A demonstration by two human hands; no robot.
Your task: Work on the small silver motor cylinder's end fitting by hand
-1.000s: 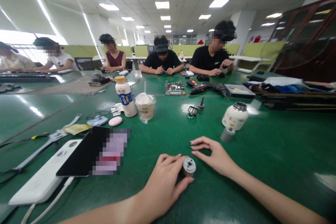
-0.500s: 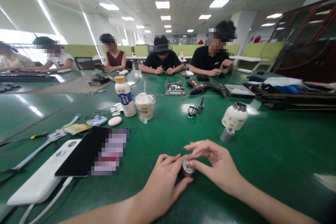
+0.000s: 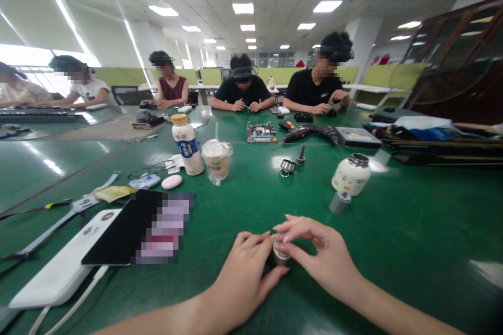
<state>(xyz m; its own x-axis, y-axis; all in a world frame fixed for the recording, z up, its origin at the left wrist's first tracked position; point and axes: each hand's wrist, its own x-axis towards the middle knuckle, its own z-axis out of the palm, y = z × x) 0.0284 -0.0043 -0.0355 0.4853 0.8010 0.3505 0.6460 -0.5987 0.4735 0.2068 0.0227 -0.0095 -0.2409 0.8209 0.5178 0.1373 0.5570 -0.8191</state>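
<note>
A small silvery metal cylinder (image 3: 280, 257), with a pale round top, sits low between my hands. My left hand (image 3: 245, 269) is curled round its left side, thumb at the front and fingers behind. From the right, the thumb and fingertips of my right hand (image 3: 320, 243) close on its top edge and partly hide it. Beyond them stands an insulated bottle (image 3: 351, 175), cream with small stickers and uncapped. A grey cylindrical piece (image 3: 340, 202) rests in front of the bottle. A metal cap with a ring (image 3: 287, 167) and a dark stopper-like part (image 3: 301, 156) lie farther back.
At left are a tablet (image 3: 113, 230) on a white power bank (image 3: 65, 267), a drink bottle (image 3: 187, 145) and a plastic cup (image 3: 216, 161). A circuit board (image 3: 261, 133) and power drills (image 3: 310, 132) lie farther off. Several people sit across the green table (image 3: 236, 204).
My right hand has shifted slightly down and left, its fingers lowering over the metal cylinder's top. My left hand keeps its hold.
</note>
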